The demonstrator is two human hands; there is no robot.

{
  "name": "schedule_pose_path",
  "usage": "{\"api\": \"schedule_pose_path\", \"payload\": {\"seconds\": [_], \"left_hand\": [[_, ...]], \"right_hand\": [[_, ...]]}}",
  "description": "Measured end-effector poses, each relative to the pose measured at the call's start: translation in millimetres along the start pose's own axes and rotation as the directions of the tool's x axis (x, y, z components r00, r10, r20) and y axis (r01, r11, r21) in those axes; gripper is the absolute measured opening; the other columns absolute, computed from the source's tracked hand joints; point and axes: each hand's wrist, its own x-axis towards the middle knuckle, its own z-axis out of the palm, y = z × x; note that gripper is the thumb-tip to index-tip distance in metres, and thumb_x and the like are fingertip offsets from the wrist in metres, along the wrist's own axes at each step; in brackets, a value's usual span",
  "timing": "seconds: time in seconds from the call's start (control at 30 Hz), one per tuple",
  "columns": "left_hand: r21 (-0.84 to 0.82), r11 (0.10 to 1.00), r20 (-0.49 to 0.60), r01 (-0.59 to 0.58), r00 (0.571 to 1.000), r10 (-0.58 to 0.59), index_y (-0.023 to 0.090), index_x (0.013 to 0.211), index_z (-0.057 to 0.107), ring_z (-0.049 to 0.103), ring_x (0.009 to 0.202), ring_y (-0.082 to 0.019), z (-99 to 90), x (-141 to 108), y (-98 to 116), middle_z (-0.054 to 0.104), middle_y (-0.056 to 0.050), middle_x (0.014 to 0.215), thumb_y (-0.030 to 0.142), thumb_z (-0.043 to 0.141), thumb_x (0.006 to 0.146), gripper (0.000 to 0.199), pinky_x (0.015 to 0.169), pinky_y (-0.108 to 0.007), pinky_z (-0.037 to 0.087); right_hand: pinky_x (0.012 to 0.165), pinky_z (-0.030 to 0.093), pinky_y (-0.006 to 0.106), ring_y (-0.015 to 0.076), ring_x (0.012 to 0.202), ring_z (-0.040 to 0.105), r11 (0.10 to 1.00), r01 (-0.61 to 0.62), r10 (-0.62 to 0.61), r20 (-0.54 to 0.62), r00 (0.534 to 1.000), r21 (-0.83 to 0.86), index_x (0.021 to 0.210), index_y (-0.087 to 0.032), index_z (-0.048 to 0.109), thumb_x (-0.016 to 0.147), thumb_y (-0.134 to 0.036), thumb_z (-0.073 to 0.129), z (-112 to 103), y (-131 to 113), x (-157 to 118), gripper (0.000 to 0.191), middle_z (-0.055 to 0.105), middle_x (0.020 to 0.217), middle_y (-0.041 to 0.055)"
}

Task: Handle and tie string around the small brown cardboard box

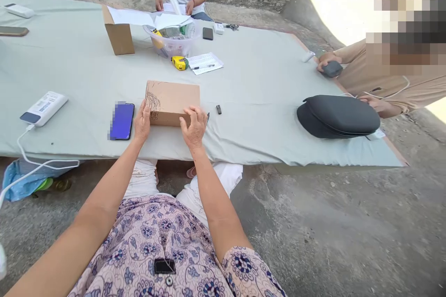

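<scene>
While both the left hand (pixel 142 123) and right hand (pixel 193 126) rest open-fingered on the closed cardboard box (pixel 172 102), a clear tub (pixel 173 44) behind holds oddments

Both bare forearms extend forward from the lower edge of the view and converge slightly toward the hands. The left hand (pixel 142 123) lies palm down, fingers together and pointing away from the body, thumb alongside. The right hand (pixel 193 126) lies palm down as well, fingers spread and lightly curled, knuckles raised above the wrist. Both wrists are nearly straight. The hands sit near each other at the same reach. Neither hand appears closed in a grip, though the fingertips are partly hidden from this angle.
</scene>
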Motion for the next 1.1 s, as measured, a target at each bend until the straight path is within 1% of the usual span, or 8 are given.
{"api": "schedule_pose_path", "payload": {"seconds": [0.1, 0.23, 0.47, 0.6, 0.73, 0.97, 1.03, 1.1], "left_hand": [[-0.035, 0.999, 0.038, 0.006, 0.999, -0.005, 0.020, 0.146, 0.054, 0.037, 0.153, -0.027, 0.5, -3.3, -5.6, 0.048, -0.013, 0.158, 0.081, 0.036, 0.091, 0.085, 0.128, -0.040, 0.025], [-0.032, 0.999, 0.042, 0.009, 0.999, -0.007, 0.020, 0.151, 0.046, 0.044, 0.148, -0.030, 5.3, -7.1, -10.3, 0.050, -0.015, 0.156, 0.086, 0.037, 0.086, 0.093, 0.124, -0.043, 0.033], [-0.005, 1.000, -0.015, -0.009, 1.000, 0.009, 0.018, 0.145, 0.051, 0.058, 0.132, -0.032, 11.8, -9.9, -11.0, 0.060, -0.018, 0.143, 0.081, 0.058, 0.079, 0.091, 0.112, -0.044, 0.046], [-0.021, 0.999, -0.064, 0.031, 0.997, -0.032, 0.017, 0.136, 0.055, 0.062, 0.124, -0.029, 13.9, -7.5, -9.3, 0.065, -0.016, 0.135, 0.071, 0.062, 0.083, 0.076, 0.106, -0.040, 0.050], [-0.019, 0.998, -0.101, 0.053, 0.993, -0.055, 0.019, 0.132, 0.057, 0.063, 0.121, -0.028, 16.5, -7.1, -9.0, 0.067, -0.014, 0.131, 0.064, 0.063, 0.086, 0.064, 0.104, -0.039, 0.050], [0.055, 0.998, -0.101, 0.012, 0.995, -0.006, 0.018, 0.138, 0.055, 0.060, 0.126, -0.032, 17.6, -9.4, -13.3, 0.063, -0.017, 0.138, 0.068, 0.053, 0.090, 0.069, 0.108, -0.044, 0.047], [0.062, 0.998, -0.101, 0.006, 0.995, 0.000, 0.016, 0.138, 0.055, 0.060, 0.127, -0.032, 17.2, -8.9, -14.5, 0.063, -0.018, 0.139, 0.070, 0.050, 0.091, 0.072, 0.109, -0.045, 0.047], [0.071, 0.997, -0.094, 0.011, 0.996, -0.004, 0.016, 0.139, 0.054, 0.060, 0.127, -0.033, 16.8, -8.6, -15.4, 0.063, -0.019, 0.138, 0.073, 0.049, 0.090, 0.075, 0.108, -0.045, 0.048]], "right_hand": [[0.119, 0.033, 0.050, 0.0285, 0.135, 0.046, 1.000, -0.016, 0.015, -0.035, 0.999, -0.026, 0.114, -0.023, 0.065, 0.093, -0.044, 0.059, 5.4, -6.0, 0.1, 0.030, 0.059, 0.132, 0.0133], [0.112, 0.038, 0.054, 0.0346, 0.132, 0.044, 0.984, -0.142, 0.135, -0.075, 0.988, -0.110, 0.107, -0.021, 0.063, 0.084, -0.059, 0.068, 11.4, -23.9, 8.1, 0.045, 0.057, 0.130, 0.0173], [0.100, 0.043, 0.058, 0.0396, 0.126, 0.042, 0.950, -0.266, 0.250, -0.112, 0.962, -0.163, 0.101, -0.019, 0.057, 0.080, -0.075, 0.062, 19.1, -48.1, 20.7, 0.060, 0.054, 0.121, 0.0215], [0.101, 0.043, 0.055, 0.0368, 0.122, 0.044, 0.951, -0.241, 0.226, -0.097, 0.969, -0.192, 0.099, -0.021, 0.059, 0.081, -0.072, 0.064, 17.0, -37.7, 21.5, 0.054, 0.056, 0.118, 0.0183], [0.104, 0.042, 0.048, 0.0303, 0.116, 0.050, 0.985, -0.116, 0.109, -0.063, 0.992, -0.126, 0.096, -0.023, 0.065, 0.091, -0.061, 0.060, 10.4, -15.2, 20.6, 0.040, 0.061, 0.112, 0.0134], [0.109, 0.044, 0.042, 0.0214, 0.112, 0.061, 0.992, 0.024, -0.017, -0.059, 0.998, 0.122, 0.096, -0.025, 0.072, 0.101, -0.039, 0.046, -4.6, 20.1, 20.4, 0.030, 0.072, 0.110, 0.0083], [0.109, 0.045, 0.042, 0.0213, 0.116, 0.061, 0.977, 0.014, 0.007, -0.095, 0.996, 0.214, 0.097, -0.024, 0.071, 0.100, -0.041, 0.046, -6.5, 25.1, 18.7, 0.031, 0.072, 0.113, 0.0096], [0.106, 0.049, 0.041, 0.0212, 0.118, 0.061, 0.953, -0.064, 0.110, -0.139, 0.984, 0.297, 0.104, -0.023, 0.069, 0.097, -0.045, 0.049, -4.9, 28.3, 14.5, 0.031, 0.068, 0.122, 0.0116]]}}
